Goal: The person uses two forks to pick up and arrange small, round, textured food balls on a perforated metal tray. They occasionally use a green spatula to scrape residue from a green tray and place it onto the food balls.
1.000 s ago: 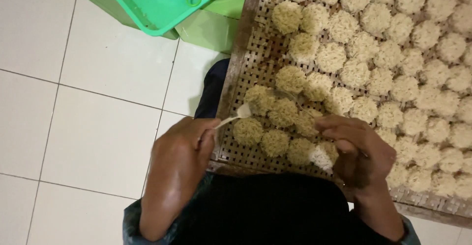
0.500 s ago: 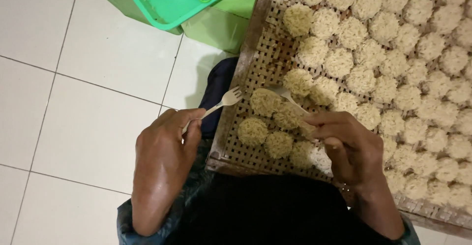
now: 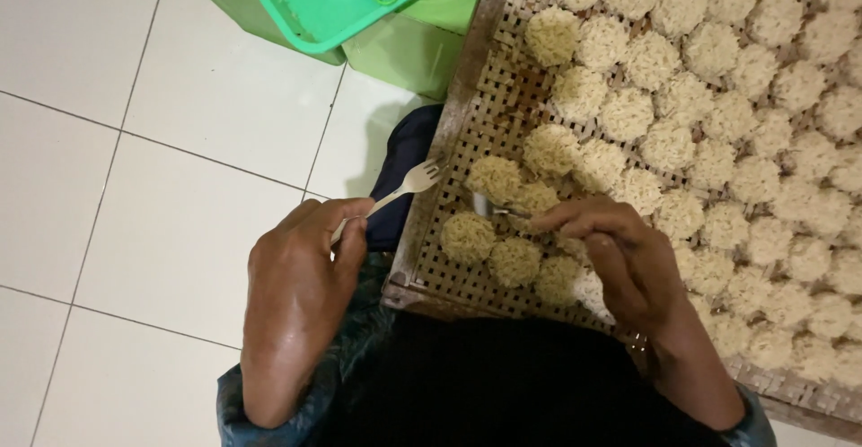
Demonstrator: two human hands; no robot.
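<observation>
The left hand [image 3: 301, 272] has pulled its fork [image 3: 395, 191] back off the woven tray [image 3: 467, 79]. The right hand [image 3: 620, 249] grips a spoon [image 3: 489, 206] among the noodle nests [image 3: 492, 178], so nothing new sits there yet

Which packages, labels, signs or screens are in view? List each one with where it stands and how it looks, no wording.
None: no package, label, sign or screen shows.
Nearest to a container: green plastic tubs, top centre on the white tiled floor, rectangular, no label visible.
Woven tray, right, brown lattice carrying rows of pale round noodle nests.
Left hand holds a pale fork; right hand holds a metal utensil.
</observation>
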